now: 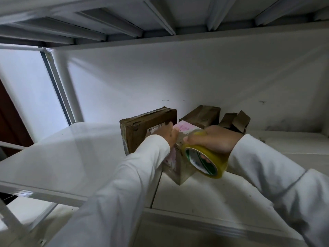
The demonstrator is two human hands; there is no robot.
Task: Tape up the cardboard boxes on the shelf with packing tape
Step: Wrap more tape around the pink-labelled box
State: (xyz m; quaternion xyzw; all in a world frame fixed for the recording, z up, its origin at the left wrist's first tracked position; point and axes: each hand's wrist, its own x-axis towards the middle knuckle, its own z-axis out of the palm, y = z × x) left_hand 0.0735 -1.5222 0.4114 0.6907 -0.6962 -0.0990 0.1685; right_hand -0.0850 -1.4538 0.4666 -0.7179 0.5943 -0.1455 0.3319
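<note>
A small cardboard box with a pink label (179, 166) stands on the white shelf (74, 154), near its middle. My left hand (169, 135) grips the box's upper left edge. My right hand (213, 139) holds a yellowish roll of packing tape (206, 162) against the box's right side, fingers through the core, with clear tape stretched over the top of the box. A larger brown taped box (142, 127) stands on edge just behind my left hand.
Two more brown boxes sit at the back against the white wall: a closed one (201, 115) and one with open flaps (235, 122). The shelf above (160, 18) hangs low overhead. A white upright post (67, 90) stands at the left.
</note>
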